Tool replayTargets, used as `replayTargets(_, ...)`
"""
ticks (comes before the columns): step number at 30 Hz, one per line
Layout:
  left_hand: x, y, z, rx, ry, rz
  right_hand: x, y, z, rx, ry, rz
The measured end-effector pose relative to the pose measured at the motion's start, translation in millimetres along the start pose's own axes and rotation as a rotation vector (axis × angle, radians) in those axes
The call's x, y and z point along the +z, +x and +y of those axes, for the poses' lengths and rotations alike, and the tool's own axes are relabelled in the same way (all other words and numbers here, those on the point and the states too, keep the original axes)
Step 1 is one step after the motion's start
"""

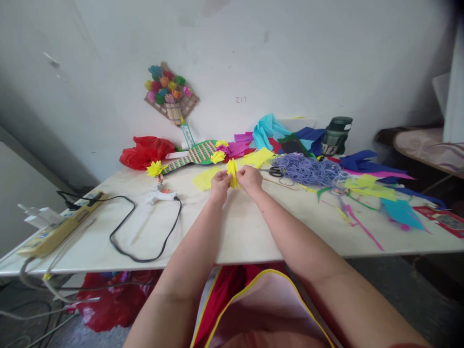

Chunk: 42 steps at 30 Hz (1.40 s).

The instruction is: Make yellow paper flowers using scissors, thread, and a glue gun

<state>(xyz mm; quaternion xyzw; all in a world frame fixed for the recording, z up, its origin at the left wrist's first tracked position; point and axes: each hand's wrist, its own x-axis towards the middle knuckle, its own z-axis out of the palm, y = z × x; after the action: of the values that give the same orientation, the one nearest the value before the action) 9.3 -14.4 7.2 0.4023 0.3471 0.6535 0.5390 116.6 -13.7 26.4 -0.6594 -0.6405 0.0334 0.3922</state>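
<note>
Between my two hands, above the middle of the table (246, 232), is a pleated piece of yellow crepe paper (232, 173). My left hand (220, 184) pinches its left side and my right hand (250, 178) grips the right side. Flat yellow paper (203, 179) lies just behind my left hand. Scissors (274, 171) with dark handles rest to the right of my right hand. Behind my hands lies a green, striped, guitar-like craft (195, 157) with yellow paper flowers (218, 156) on it.
At left are a glue gun (160, 195) with a black cord and a power strip (61, 227). A tangle of purple string (308, 169), coloured paper scraps (402, 212) and a dark green bottle (337, 135) occupy the right. Red plastic (145, 152) sits against the wall.
</note>
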Motion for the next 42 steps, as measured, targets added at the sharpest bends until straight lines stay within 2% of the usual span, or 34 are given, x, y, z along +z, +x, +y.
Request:
replayTargets(7,5.5,-5,4,-0.021,-0.009,-0.073,-6,-6,-5,-0.088,-0.165,0.008)
replayTargets(15,2.5,-3,2,-0.016,0.073,0.034,-4,-13,-10,-0.211,-0.217,-0.003)
replayTargets(19,1.8,-5,5,-0.036,-0.010,0.050,-2,-12,-10,-0.218,-0.177,-0.007)
replayTargets(26,2.4,0,6,-0.165,-0.135,0.134,5,-5,-3,-0.214,-0.041,-0.018)
replayTargets(35,1.7,-3,9,-0.131,-0.107,0.124,-3,-6,-4,-0.326,-0.008,-0.114)
replayTargets(42,1.1,-2,8,-0.129,-0.100,0.137,-2,-5,-3,-0.308,-0.023,-0.119)
